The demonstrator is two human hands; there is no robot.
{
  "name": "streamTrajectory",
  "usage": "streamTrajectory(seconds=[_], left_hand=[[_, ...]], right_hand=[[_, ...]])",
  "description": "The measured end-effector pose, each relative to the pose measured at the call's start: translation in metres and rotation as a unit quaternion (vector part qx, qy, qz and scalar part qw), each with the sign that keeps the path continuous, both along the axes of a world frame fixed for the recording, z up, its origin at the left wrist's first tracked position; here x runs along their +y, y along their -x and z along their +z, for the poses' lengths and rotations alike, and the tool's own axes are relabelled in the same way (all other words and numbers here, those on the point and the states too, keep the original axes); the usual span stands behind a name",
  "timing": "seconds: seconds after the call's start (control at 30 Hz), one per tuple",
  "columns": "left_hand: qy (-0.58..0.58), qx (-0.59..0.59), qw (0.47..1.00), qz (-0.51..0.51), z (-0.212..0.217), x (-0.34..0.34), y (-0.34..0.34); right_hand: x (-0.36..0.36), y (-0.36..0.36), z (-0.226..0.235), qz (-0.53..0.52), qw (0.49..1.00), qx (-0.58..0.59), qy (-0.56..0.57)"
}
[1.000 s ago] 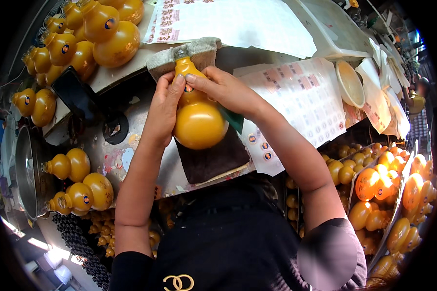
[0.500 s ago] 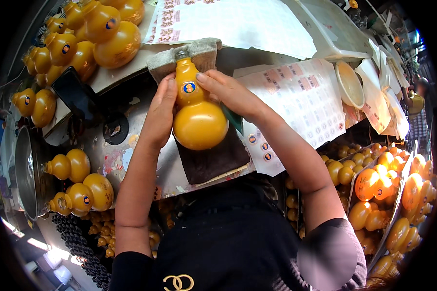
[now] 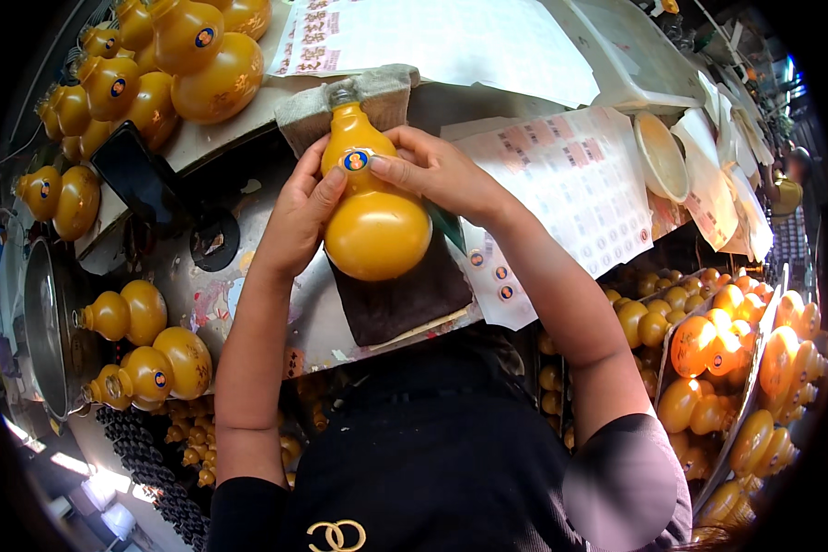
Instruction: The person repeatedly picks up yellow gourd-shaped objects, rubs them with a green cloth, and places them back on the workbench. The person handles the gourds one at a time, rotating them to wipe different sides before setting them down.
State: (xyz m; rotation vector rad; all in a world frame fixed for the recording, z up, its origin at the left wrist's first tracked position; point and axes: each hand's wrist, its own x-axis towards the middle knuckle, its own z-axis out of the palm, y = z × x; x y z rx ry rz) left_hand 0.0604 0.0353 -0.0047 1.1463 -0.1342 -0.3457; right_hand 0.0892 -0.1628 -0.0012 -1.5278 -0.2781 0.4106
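A yellow gourd-shaped bottle with a clear threaded neck lies tilted between my two hands, its neck resting at a grey folded cloth. My left hand wraps the bottle's left side at the waist, thumb close to a small round blue-and-gold sticker. From the right side my right hand grips it, the thumb pressing by the sticker's right edge. Under the bottle's wide end lies a dark cloth pad. A dark green edge shows below my right hand; whether the hand holds it I cannot tell.
Printed sticker sheets lie to the right, near a shallow bowl. A phone on a stand is at left. More gourd bottles stand far left, near left and in crates at right. A metal basin sits left.
Both thumbs have slid down the bottle's front to either side of the sticker, and my right fingers now curl around the upper bulb. The bottle stays in almost the same place.
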Motion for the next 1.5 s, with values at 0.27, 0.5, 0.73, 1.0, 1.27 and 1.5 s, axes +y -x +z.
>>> streamTrajectory(seconds=[0.27, 0.5, 0.73, 1.0, 1.27, 1.5], left_hand=[[0.082, 0.085, 0.993, 0.012, 0.015, -0.006, -0.007], [-0.039, 0.019, 0.996, 0.078, 0.014, -0.023, -0.002], [-0.053, 0.010, 0.995, 0.086, 0.011, -0.023, -0.003], [-0.053, 0.029, 0.996, 0.062, 0.011, -0.018, -0.003], [-0.100, -0.027, 0.994, 0.021, 0.007, -0.011, -0.005], [-0.030, 0.039, 0.999, 0.016, 0.008, -0.006, -0.006]], right_hand=[[-0.007, 0.004, 0.023, -0.077, 0.989, 0.082, 0.094], [0.009, -0.006, 0.021, -0.030, 0.988, -0.001, 0.154], [0.009, -0.002, 0.020, -0.022, 0.997, 0.034, 0.073], [0.006, -0.005, 0.010, -0.027, 0.997, 0.052, 0.041], [0.000, 0.002, 0.011, -0.032, 0.993, -0.056, 0.096], [-0.001, 0.004, 0.001, -0.076, 0.994, 0.072, -0.020]])
